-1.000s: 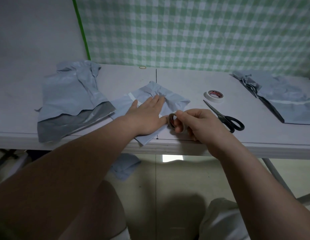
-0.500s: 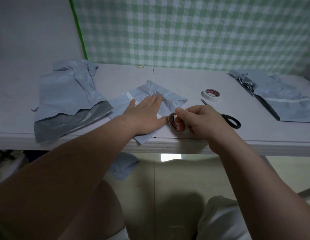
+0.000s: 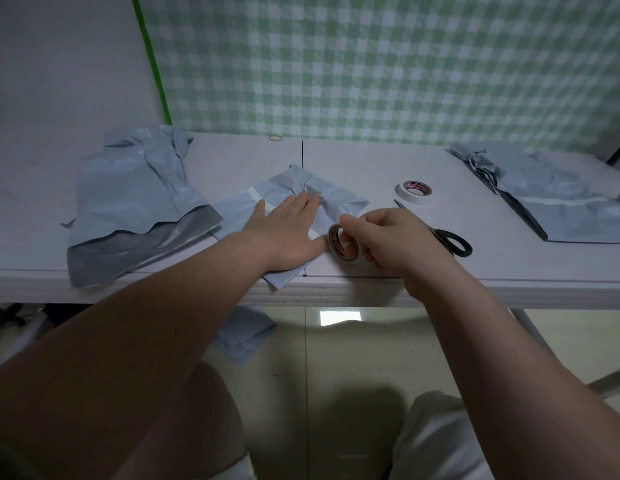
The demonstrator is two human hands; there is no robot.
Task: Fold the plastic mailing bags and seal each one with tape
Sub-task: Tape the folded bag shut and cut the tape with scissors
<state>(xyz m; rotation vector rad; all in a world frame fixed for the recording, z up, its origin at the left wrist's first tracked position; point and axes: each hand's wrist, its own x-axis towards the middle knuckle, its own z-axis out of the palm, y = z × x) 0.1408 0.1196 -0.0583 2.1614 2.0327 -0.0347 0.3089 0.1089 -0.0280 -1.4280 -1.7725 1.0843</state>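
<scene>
A folded grey plastic mailing bag [image 3: 331,195] lies at the table's front middle, with strips of white tape on it. My left hand [image 3: 284,230] presses flat on the bag, fingers straight, thumb stretched toward the tape. My right hand [image 3: 388,240] grips a small roll of tape [image 3: 341,244] upright just right of the left thumb, above the table's front edge. A second tape roll [image 3: 414,192] lies flat farther back on the right.
Black-handled scissors [image 3: 452,241] lie right of my right hand. A pile of grey mailing bags [image 3: 135,202] sits at the left, another pile [image 3: 558,199] at the right. A rubber band [image 3: 276,137] lies by the checked wall cloth. One bag [image 3: 244,332] lies on the floor under the white table [image 3: 474,285].
My right hand has shifted the tape roll slightly leftward, close against my left thumb. My left hand stays pressed on the bag.
</scene>
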